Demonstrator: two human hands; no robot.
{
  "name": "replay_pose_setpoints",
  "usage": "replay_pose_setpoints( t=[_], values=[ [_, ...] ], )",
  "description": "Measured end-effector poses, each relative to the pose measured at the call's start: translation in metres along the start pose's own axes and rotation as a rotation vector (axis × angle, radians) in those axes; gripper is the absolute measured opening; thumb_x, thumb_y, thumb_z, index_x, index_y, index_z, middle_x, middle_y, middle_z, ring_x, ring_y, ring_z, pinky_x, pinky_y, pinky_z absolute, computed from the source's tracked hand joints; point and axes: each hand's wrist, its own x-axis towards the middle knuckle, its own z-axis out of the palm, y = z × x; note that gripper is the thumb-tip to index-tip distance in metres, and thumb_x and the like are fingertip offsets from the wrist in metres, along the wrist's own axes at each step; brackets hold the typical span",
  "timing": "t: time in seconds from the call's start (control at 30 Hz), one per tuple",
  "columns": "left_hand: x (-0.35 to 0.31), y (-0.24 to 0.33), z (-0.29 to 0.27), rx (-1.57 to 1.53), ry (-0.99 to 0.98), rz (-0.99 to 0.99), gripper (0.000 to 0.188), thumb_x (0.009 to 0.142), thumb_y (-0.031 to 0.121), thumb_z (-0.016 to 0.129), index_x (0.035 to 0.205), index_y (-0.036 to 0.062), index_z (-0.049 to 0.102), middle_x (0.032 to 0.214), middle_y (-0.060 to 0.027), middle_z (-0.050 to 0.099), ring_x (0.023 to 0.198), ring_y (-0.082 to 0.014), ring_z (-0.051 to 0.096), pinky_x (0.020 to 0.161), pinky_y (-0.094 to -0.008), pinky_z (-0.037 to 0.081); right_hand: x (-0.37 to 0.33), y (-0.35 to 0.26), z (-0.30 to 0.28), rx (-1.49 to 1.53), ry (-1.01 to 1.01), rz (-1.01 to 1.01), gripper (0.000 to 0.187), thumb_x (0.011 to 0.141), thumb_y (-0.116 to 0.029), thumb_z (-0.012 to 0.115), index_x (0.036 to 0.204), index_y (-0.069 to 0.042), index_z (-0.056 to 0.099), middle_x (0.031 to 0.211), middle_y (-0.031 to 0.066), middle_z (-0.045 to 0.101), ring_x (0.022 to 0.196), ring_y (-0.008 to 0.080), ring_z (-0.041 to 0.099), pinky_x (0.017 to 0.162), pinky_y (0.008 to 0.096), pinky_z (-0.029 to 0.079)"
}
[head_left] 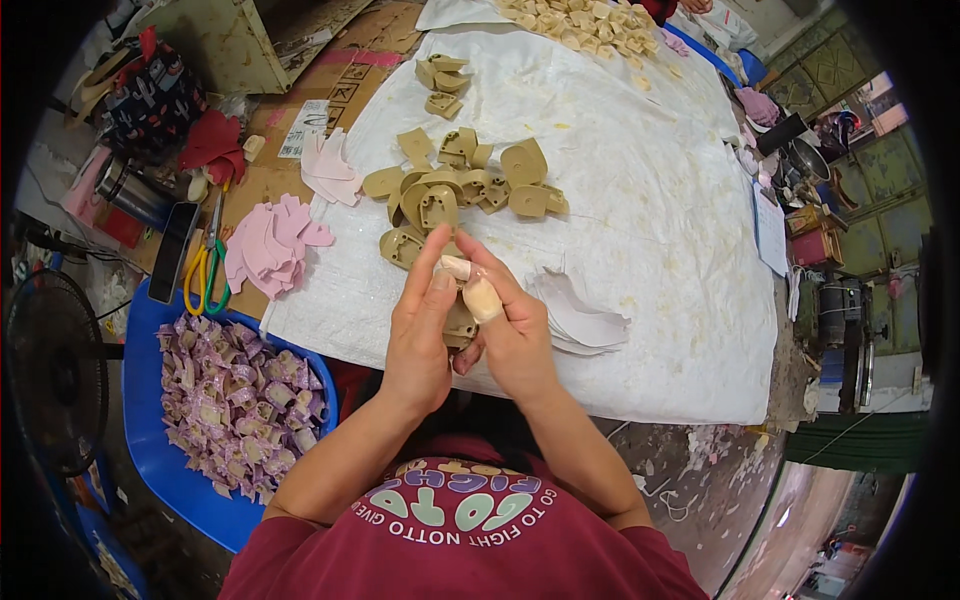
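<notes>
My left hand (420, 335) and my right hand (512, 335) meet at the table's near edge, both closed around one tan moulded piece (460, 322), mostly hidden between the palms. The right index finger and thumb wear pale tape wraps. Just beyond my fingers lies a cluster of several tan moulded pieces (455, 190) on the white sheet (640, 200). A small stack of white cut shapes (580, 315) lies right of my right hand.
Pink cut shapes (268, 245) and yellow-green scissors (205, 270) lie on cardboard to the left. A blue bin (150, 440) at lower left holds several purple-wrapped pieces. More tan pieces (580, 22) sit at the far end. Tools and boxes crowd the right edge.
</notes>
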Motion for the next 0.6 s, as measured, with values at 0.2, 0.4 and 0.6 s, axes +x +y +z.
replay_pose_setpoints(
  t=[0.2, 0.4, 0.6],
  values=[
    [0.008, 0.002, -0.015, 0.125, -0.099, -0.045, 0.052, 0.100, 0.033, 0.036, 0.146, 0.0114, 0.028, 0.098, -0.0057, 0.056, 0.054, -0.0074, 0.049, 0.036, -0.0206, 0.034, 0.001, 0.004, -0.013, -0.425, -0.140, -0.365, 0.050, 0.086, -0.012, 0.062, 0.131, 0.000, 0.046, 0.147, 0.0208, 0.031, 0.127, 0.0307, 0.044, 0.102, 0.0382, 0.038],
    [-0.002, 0.016, -0.022, -0.179, -0.260, -0.218, 0.059, 0.100, 0.037, 0.039, 0.150, 0.0166, 0.016, 0.103, -0.0110, 0.058, 0.067, -0.0143, 0.057, 0.047, -0.0257, 0.046, 0.000, -0.018, -0.021, -0.566, -0.195, -0.380, 0.053, 0.080, -0.016, 0.068, 0.126, 0.002, 0.048, 0.144, 0.0214, 0.035, 0.136, 0.0383, 0.030, 0.108, 0.0435, 0.030],
    [0.000, 0.009, -0.031, -0.124, -0.392, -0.171, 0.072, 0.097, 0.028, 0.048, 0.151, 0.0222, 0.000, 0.115, -0.0159, 0.055, 0.097, -0.0223, 0.061, 0.069, -0.0339, 0.054, 0.001, -0.007, -0.026, -0.567, -0.174, -0.455, 0.057, 0.079, -0.014, 0.069, 0.129, 0.001, 0.047, 0.143, 0.0180, 0.039, 0.136, 0.0357, 0.032, 0.108, 0.0423, 0.030]
  ],
)
